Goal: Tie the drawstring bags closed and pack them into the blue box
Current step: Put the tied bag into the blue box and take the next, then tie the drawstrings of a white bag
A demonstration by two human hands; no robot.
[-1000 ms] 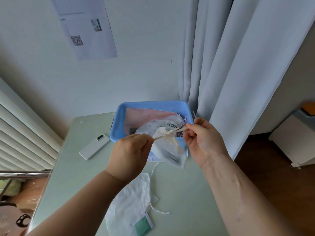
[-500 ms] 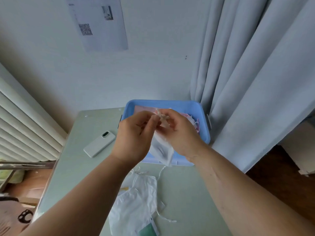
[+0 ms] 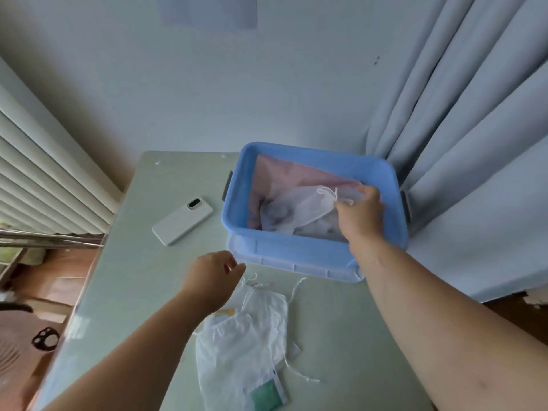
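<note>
The blue box (image 3: 299, 250) stands at the table's far right, with a pink bag (image 3: 284, 176) and other bags inside. My right hand (image 3: 360, 213) reaches into the box and pinches the gathered neck of a white mesh drawstring bag (image 3: 296, 209), which lies over the other bags. My left hand (image 3: 212, 277) hovers over the table in front of the box, fingers loosely curled, holding nothing. Just beyond its fingertips lie the strings of two white drawstring bags (image 3: 246, 339), flat on the table near me.
A white phone (image 3: 182, 220) lies on the pale green table (image 3: 142, 292) left of the box. Grey curtains (image 3: 462, 143) hang right behind the box. A radiator (image 3: 44, 185) lines the left wall. The table's left edge drops to the floor.
Both hands were working the bag's string above the box. Now the left hand has let go and dropped toward the table, and the right hand has lowered the bag into the box.
</note>
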